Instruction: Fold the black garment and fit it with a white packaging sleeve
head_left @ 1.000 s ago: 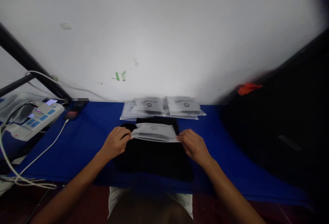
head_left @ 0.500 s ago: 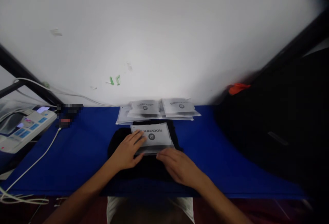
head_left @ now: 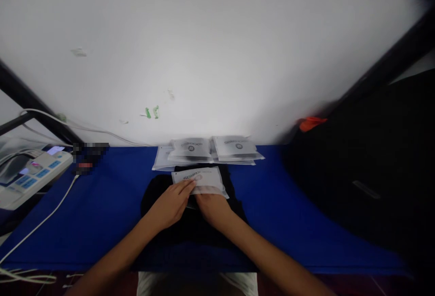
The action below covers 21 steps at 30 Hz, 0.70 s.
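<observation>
- The front pouch (head_left: 211, 176), translucent and printed, lies on a dark heap of black cloth (head_left: 200, 232), its open edge turned towards the person, which likely gives a hand the straightest way in.
- The left hand (head_left: 175, 200) rests over the pouch's left part, fingers stretched forward, nearly together, on the upper sheet; it seems placed there to keep the light plastic from sliding. Whether the thumb pinches the sheet from below, I cannot tell.
- The right hand (head_left: 215, 207) reaches in under the pouch's upper sheet at the near edge, its fingers showing faintly through the film (perhaps to part the two layers). Whether those fingers are spread, pressed together or gripping anything, I cannot tell.
- Just beyond the front pouch lie a left-hand stack of pouches (head_left: 192, 149) and a right-hand stack of pouches (head_left: 234, 147), overlapping, apparently kept there so they are within reach yet off the working spot. Their lettering looks upside down from the person's side, as it does on the front pouch.
- Well left of the front pouch sits a power strip (head_left: 42, 176), beside a white cable (head_left: 50, 214); well right of it, a large black object (head_left: 353, 182) with an orange piece (head_left: 311, 123) at its edge.
</observation>
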Tool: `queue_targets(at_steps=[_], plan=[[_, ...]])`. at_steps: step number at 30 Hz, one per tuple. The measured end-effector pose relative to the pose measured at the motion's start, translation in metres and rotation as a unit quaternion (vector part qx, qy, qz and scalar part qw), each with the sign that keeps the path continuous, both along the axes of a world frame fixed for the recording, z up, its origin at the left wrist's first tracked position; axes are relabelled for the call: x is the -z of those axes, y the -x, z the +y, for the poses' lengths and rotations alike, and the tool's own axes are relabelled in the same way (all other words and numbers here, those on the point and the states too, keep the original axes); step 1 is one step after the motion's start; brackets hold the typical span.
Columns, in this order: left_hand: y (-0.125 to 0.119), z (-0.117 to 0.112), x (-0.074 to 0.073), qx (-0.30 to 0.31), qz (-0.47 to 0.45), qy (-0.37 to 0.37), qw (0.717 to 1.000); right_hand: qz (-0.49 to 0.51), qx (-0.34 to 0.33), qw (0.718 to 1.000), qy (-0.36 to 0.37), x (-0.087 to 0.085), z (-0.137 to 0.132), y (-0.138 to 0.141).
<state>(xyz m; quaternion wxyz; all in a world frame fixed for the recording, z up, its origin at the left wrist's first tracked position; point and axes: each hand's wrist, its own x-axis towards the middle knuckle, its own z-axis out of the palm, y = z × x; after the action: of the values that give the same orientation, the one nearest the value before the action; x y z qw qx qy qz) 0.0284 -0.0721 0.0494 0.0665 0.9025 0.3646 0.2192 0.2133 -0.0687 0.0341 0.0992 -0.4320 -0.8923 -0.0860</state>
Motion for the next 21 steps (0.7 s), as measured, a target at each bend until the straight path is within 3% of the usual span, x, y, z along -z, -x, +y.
queue_targets(at_steps=[5, 8, 12, 15, 18, 21], plan=[[-0.003, -0.007, -0.003, 0.015, 0.016, 0.064, 0.998, -0.031, -0.043, 0.999, 0.008, 0.002, 0.01, 0.0], [-0.001, -0.007, 0.005, 0.007, 0.054, 0.124, 0.991, -0.018, -0.136, 0.99, 0.044, -0.006, 0.0, -0.009], [0.0, -0.007, 0.021, 0.024, 0.123, 0.147, 0.981, 0.048, -0.269, 0.961, 0.051, -0.021, -0.019, -0.027], [-0.002, -0.007, 0.026, 0.015, 0.135, 0.12, 0.983, 0.15, -0.291, 0.945, 0.026, -0.033, -0.03, -0.044], [0.007, -0.003, 0.016, 0.0, 0.11, 0.082, 0.991, 0.271, -0.278, 0.922, -0.012, -0.04, -0.037, -0.065], [0.036, 0.006, -0.007, -0.019, 0.071, 0.002, 0.997, 0.362, -0.249, 0.898, -0.03, -0.041, -0.041, -0.085]])
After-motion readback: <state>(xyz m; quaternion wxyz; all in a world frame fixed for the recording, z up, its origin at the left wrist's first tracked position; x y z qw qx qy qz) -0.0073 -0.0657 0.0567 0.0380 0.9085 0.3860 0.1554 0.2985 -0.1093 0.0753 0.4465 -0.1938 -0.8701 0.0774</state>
